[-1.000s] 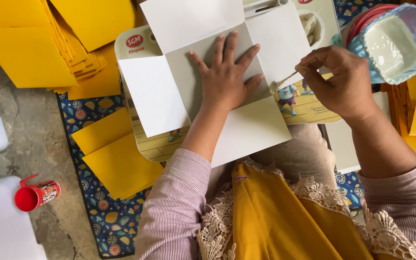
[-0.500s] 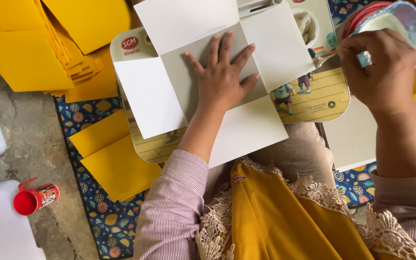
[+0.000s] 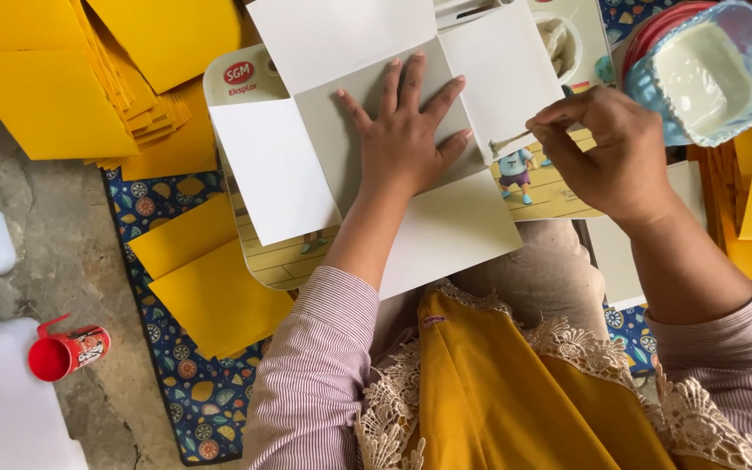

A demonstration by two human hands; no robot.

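Head view puts my left hand [image 3: 406, 130] at upper centre of the frame, fingers spread flat and gripping nothing, pressing down the grey middle panel of an unfolded white paper sheet [image 3: 306, 165] whose flaps lie open around it. My right hand [image 3: 611, 157], to the right of centre, has thumb and fingertips pinched shut on a thin glue stick [image 3: 508, 141] whose tip hovers at the sheet's right flap. A blue bowl of white paste [image 3: 711, 74] sits at upper right, yellow envelopes [image 3: 45, 96] piled upper left.
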